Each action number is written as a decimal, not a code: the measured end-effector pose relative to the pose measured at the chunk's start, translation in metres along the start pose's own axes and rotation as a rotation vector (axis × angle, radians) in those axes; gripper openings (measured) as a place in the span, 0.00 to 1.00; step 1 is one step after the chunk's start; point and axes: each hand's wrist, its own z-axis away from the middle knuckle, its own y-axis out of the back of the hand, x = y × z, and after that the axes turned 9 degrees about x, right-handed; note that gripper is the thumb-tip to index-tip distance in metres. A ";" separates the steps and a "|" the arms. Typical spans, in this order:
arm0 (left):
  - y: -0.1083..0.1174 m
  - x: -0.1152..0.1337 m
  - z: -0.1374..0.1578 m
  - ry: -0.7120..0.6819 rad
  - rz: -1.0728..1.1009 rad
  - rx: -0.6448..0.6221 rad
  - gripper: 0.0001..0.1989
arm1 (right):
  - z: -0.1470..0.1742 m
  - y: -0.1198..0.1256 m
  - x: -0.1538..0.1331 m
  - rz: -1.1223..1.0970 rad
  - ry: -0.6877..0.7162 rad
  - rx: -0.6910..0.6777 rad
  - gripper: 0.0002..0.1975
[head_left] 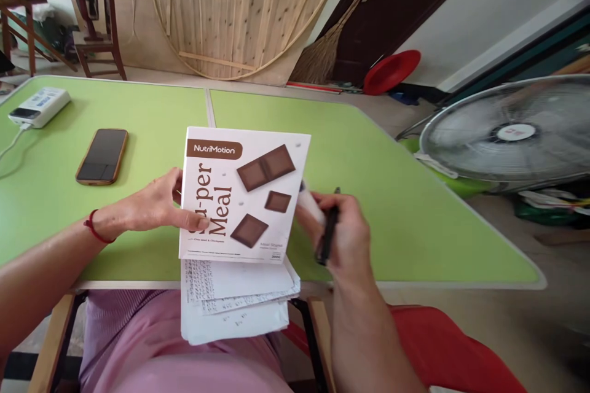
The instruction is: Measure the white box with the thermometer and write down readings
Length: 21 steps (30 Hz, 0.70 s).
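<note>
My left hand (159,207) grips the left side of a white meal box (281,227) with chocolate pieces printed on it, thumb on the front face. The box is tilted up, its front toward me. Beneath it, handwritten paper sheets (244,322) stick out past the table's front edge. At the box's right side, my right hand (348,233) is closed round a black pen (328,234). A white piece (311,206) shows between that hand and the box; I cannot tell what it is. The box hides my left fingertips and the papers' upper part.
On the green table (415,215) lie a phone (102,156) and a white power bank (40,106) with a cable, both to the left. A large fan (511,132) stands at the right. Beyond the table are a wooden chair (96,43) and a broom (325,49).
</note>
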 end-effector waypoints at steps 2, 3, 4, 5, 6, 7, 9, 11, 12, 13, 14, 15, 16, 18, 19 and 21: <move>0.000 0.000 0.001 0.005 0.003 -0.005 0.22 | 0.012 0.000 -0.018 -0.228 -0.042 0.127 0.21; 0.000 0.001 0.001 0.008 0.008 -0.009 0.24 | 0.019 0.001 -0.029 -0.351 -0.040 0.143 0.21; -0.001 0.001 0.002 0.013 0.013 -0.010 0.26 | 0.027 0.003 -0.040 -0.429 -0.045 0.110 0.20; -0.001 0.002 0.003 0.017 0.013 -0.010 0.27 | 0.037 0.005 -0.051 -0.479 -0.052 0.059 0.18; -0.002 0.003 0.003 0.019 0.010 -0.010 0.29 | 0.046 0.007 -0.061 -0.519 -0.081 -0.017 0.17; -0.002 0.003 0.004 0.016 0.008 -0.011 0.30 | 0.056 0.010 -0.069 -0.549 -0.115 -0.090 0.16; -0.003 0.004 0.005 0.013 0.005 -0.012 0.33 | 0.075 0.013 -0.079 -0.566 -0.174 -0.201 0.17; -0.003 0.004 0.005 0.014 -0.002 -0.008 0.37 | 0.091 0.014 -0.080 -0.574 -0.185 -0.293 0.17; -0.003 0.004 0.005 0.013 -0.011 -0.005 0.39 | 0.097 0.014 -0.080 -0.576 -0.182 -0.315 0.17; -0.003 0.003 0.006 0.012 -0.024 -0.004 0.40 | 0.101 0.012 -0.079 -0.580 -0.177 -0.325 0.17; -0.003 0.002 0.006 0.009 -0.037 -0.004 0.40 | 0.104 0.010 -0.078 -0.582 -0.173 -0.320 0.17; -0.003 0.002 0.007 0.004 -0.051 -0.002 0.41 | 0.106 0.008 -0.078 -0.583 -0.174 -0.309 0.18; -0.002 0.001 0.008 -0.003 -0.066 0.001 0.41 | 0.106 0.007 -0.079 -0.585 -0.182 -0.300 0.18; -0.002 0.001 0.009 -0.012 -0.096 0.007 0.41 | 0.106 0.004 -0.080 -0.585 -0.205 -0.288 0.16; -0.002 0.001 0.009 -0.018 -0.111 0.010 0.40 | 0.106 0.004 -0.081 -0.580 -0.217 -0.282 0.15; -0.002 0.001 0.010 -0.039 -0.133 0.013 0.38 | 0.106 0.003 -0.082 -0.556 -0.242 -0.269 0.11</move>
